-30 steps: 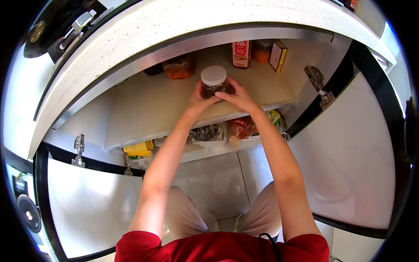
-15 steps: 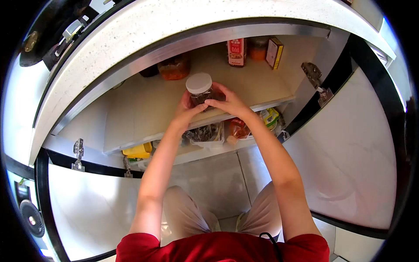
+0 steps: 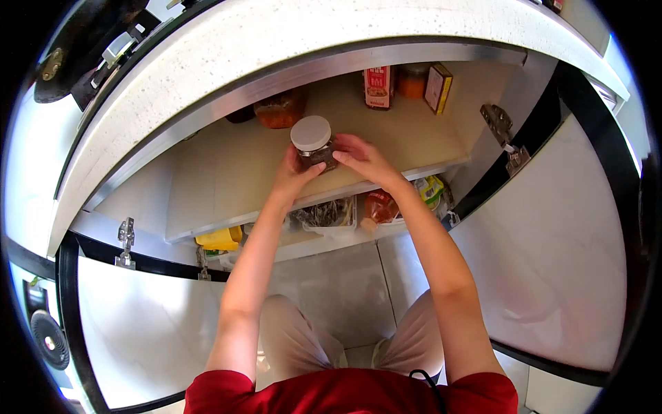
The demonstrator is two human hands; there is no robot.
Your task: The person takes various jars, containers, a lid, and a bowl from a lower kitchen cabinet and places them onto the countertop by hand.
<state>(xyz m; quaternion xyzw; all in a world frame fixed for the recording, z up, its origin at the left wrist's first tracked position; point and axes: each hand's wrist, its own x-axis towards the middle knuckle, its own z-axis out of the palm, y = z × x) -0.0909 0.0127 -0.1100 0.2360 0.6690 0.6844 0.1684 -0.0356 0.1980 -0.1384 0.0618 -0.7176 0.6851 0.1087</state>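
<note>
It is a kitchen: a dark pan-like vessel (image 3: 76, 41) shows at the left end of a speckled surface (image 3: 310, 24), beneath which an open cupboard (image 3: 134, 176) holds a red carton (image 3: 378, 87) and orange-filled jar (image 3: 412, 84) toward the far right corner of its shelf (image 3: 227, 165).

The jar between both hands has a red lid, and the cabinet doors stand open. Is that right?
Not quite: the lid is white, not red, as the head view shows. The jar is between the left hand and right hand, and the cabinet doors stand open.
</note>
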